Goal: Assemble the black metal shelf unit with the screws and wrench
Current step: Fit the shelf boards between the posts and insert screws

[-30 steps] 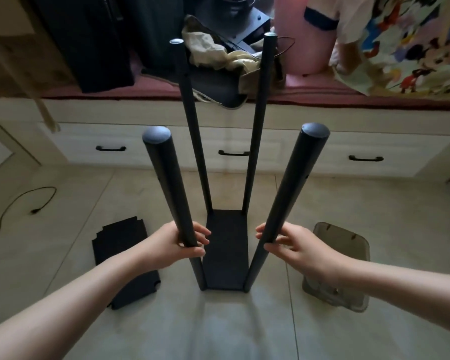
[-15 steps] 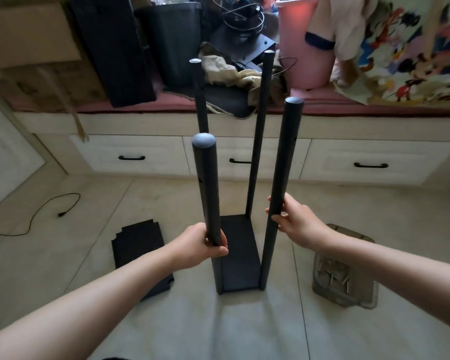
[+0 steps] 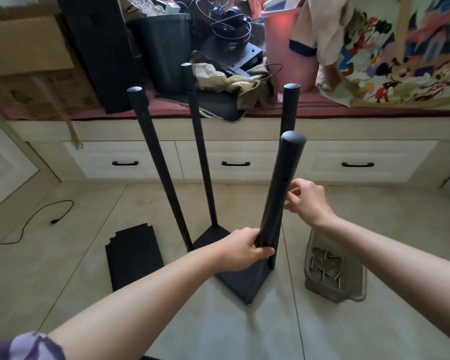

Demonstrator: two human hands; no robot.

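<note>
Rotated since the earlier frame: the black metal shelf unit [image 3: 234,266], four round posts on one rectangular base panel, now stands corner-on to the camera, where its short edge faced the camera before. Left hand [image 3: 242,252] has moved to the nearest post [image 3: 281,188], fingers wrapped round it low down. Right hand [image 3: 305,201] sits higher on the same post, fingertips pinching at its side beside a small hole.

Progress, judged: bottom panel and all four posts joined. A second flat black notched panel [image 3: 134,255] lies loose on the tiled floor left of the unit, not yet fitted. A clear plastic tray of silver screws [image 3: 327,268] sits on the floor right of the unit. No wrench seen.

Orientation: unit stands upright on the floor, long axis vertical, capped post tops up. Posts seem to splay apart towards the top, probably wide-lens effect. Near corner of the base points at the camera.
</note>
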